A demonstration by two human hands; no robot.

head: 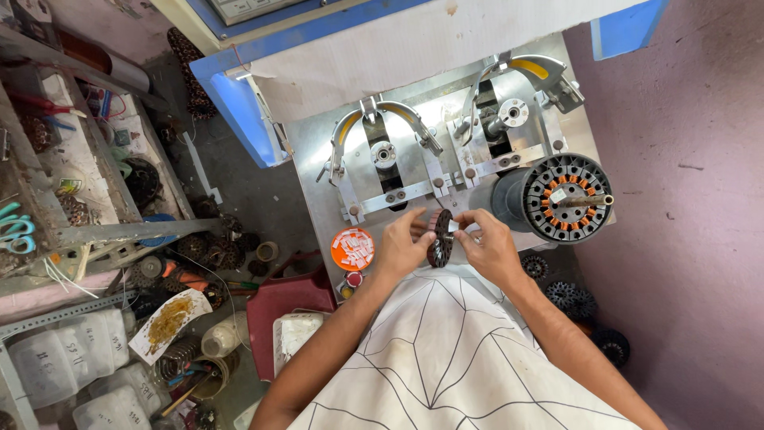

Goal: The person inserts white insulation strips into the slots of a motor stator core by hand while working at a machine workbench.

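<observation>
My left hand (400,244) and my right hand (487,243) hold a small dark round stator core (440,239) on edge between them, just in front of the metal winding machine (414,135). The fingers of my right hand pinch at the core's upper right rim, where a small white slip shows. An orange dish (352,248) of small white paper slips sits just left of my left hand. A larger stator (567,199) with orange-lined slots is mounted on a shaft to the right of my right hand.
Two curved winding arms (382,127) (513,80) stand on the machine plate. More dark cores (571,299) lie on the floor at right. Left are a cluttered shelf (87,167) with scissors (16,231), plastic jars (56,362) and a red stool (282,306).
</observation>
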